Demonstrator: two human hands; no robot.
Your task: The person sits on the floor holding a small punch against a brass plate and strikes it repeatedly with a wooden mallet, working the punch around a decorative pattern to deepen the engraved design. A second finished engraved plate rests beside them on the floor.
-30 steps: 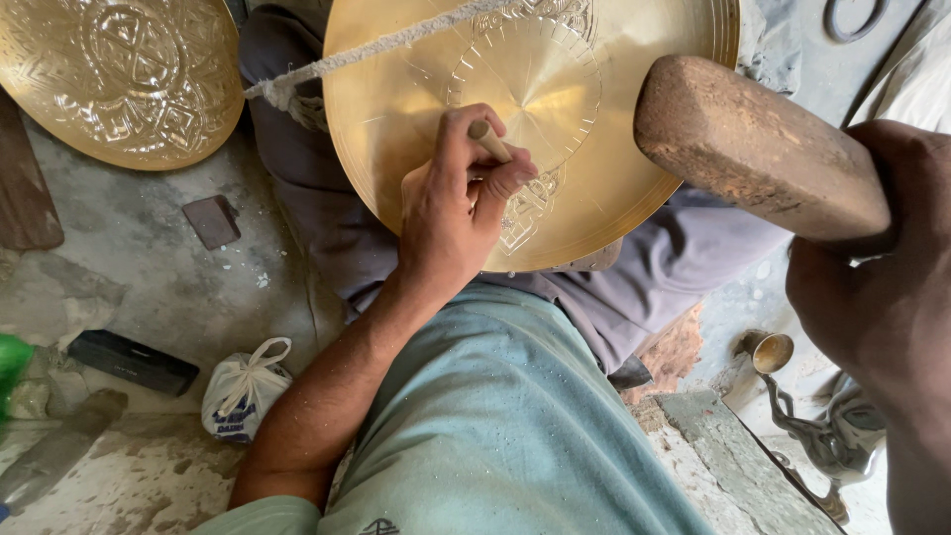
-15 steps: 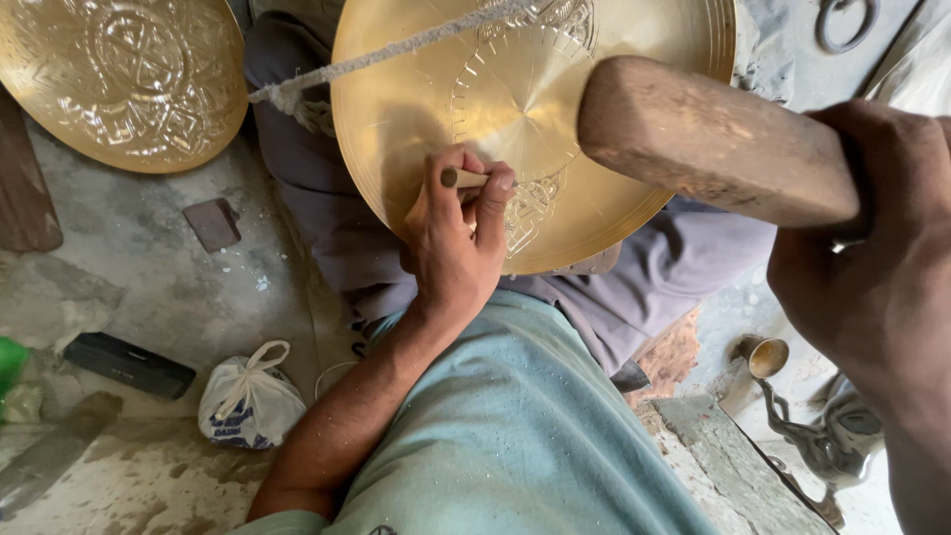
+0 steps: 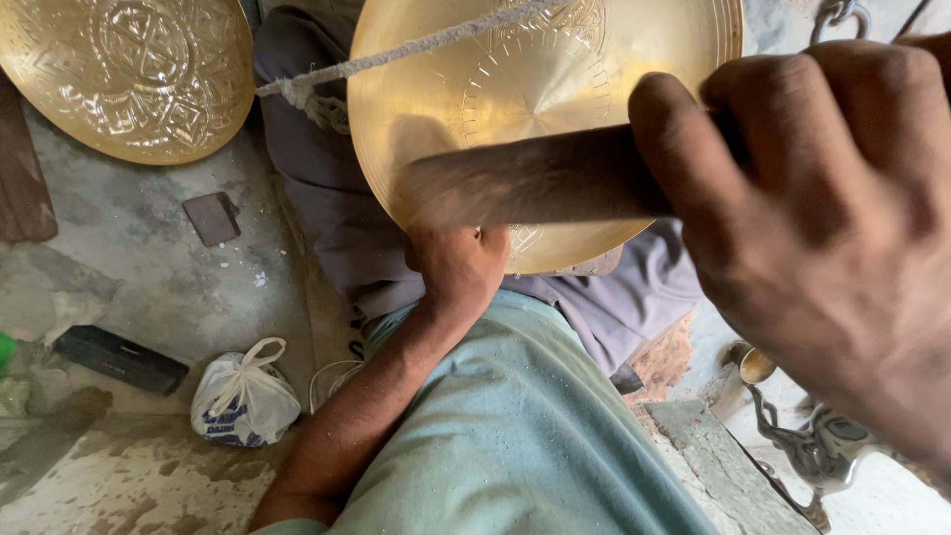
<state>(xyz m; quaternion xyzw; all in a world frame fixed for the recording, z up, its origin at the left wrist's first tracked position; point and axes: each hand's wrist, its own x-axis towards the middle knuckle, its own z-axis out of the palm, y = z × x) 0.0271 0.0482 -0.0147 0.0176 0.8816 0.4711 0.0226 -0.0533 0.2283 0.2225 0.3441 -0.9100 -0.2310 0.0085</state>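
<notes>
Engraved brass tray (image 3: 124, 74): far left of both grips, lying on the concrete floor (image 3: 149, 287); surface fully patterned.
Small dark block (image 3: 211, 218): on the floor, left of the left grip, apart from it.
Black bar (image 3: 119, 359): lower left, flat on the floor.
White knotted bag (image 3: 244, 401): just right of the bar, beside the forearm.
Rope (image 3: 396, 54): runs from a knot at the left up across the top of the brass plate.
Left hand (image 3: 458, 267): grip clenched, pressed against the lower face of the brass plate; what it pinches is hidden behind the mallet.
Brass plate (image 3: 540, 79): round, propped tilted on the person's lap, directly above and touching the left grip; ring of fine punched marks near its centre.
Wooden mallet (image 3: 535, 178): blurred, lying crosswise in front of the plate, its head just above the left grip.
Right hand (image 3: 832, 228): grip wrapped tight around the mallet's handle, close to the camera, right of the plate.
Small brass cup (image 3: 755, 365): below the right grip, on the floor.
Metal chain (image 3: 807, 446): lower right, beside the cup.
</notes>
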